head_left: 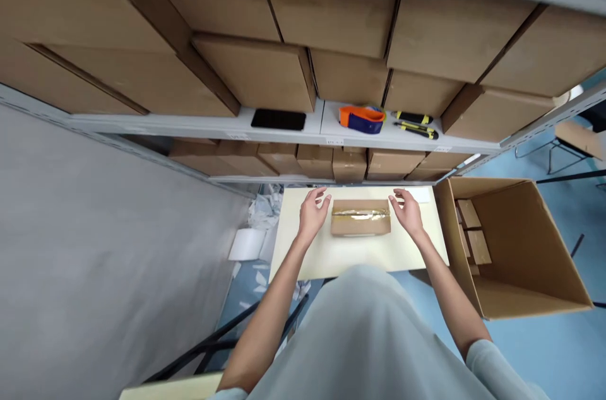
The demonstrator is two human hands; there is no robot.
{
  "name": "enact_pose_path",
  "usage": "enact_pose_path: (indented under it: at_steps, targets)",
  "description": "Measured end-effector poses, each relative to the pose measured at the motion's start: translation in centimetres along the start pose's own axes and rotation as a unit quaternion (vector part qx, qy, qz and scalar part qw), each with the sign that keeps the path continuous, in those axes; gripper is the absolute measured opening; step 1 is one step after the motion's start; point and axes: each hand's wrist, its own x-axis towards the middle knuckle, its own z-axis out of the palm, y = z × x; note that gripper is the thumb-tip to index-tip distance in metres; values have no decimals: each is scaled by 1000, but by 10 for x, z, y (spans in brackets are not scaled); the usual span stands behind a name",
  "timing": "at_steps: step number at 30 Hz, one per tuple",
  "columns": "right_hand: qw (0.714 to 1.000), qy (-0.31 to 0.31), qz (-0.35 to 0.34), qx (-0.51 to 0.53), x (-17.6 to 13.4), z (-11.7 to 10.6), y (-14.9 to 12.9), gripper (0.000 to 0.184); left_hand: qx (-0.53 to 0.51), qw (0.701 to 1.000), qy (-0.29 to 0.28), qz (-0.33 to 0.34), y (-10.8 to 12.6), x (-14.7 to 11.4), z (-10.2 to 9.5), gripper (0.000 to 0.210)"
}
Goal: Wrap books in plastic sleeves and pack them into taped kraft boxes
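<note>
Two bare hands flank the taped box (360, 227): my left hand (312, 216) is just beside its left end and my right hand (408, 213) just beside its right end. The box rests on the pale table (326, 258), between my hands and a little closer to my body than my fingertips. Its long axis runs crosswise, from one hand towards the other. My right thumb looks slightly the nearer, almost at the box's far right corner; whether it touches, I cannot tell. Both hands are empty, fingers loosely curled, thumbs parted from them.

The box is plain brown cardboard, longer than it is deep, with shiny yellowish tape (360, 215) running lengthwise over its top, crinkled and catching the light. Right of the box stands a large carton (530, 229).
</note>
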Motion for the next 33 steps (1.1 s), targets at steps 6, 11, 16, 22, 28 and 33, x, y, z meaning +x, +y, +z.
enact_pose_path:
  at_steps: [6, 11, 16, 22, 28, 33]
  targets:
    - [987, 24, -150, -52, 66, -6, -61, 46, 63, 987, 26, 147, 67, 61, -9, 25]
    - [960, 13, -251, -125, 139, -7, -126, 38, 127, 963, 32, 235, 124, 111, -6, 26]
    - [931, -54, -199, -301, 196, 7, -168, 50, 190, 944, 0, 269, 154, 140, 7, 33]
    - [899, -128, -96, -408, 227, 30, -177, 56, 211, 940, -2, 266, 160, 138, 14, 35]
    - [899, -112, -77, -417, 236, 47, -167, 55, 219, 944, -8, 248, 160, 130, 13, 36]
    - [913, -104, -99, -383, 223, 43, -159, 44, 172, 958, 19, 228, 155, 113, 9, 33]
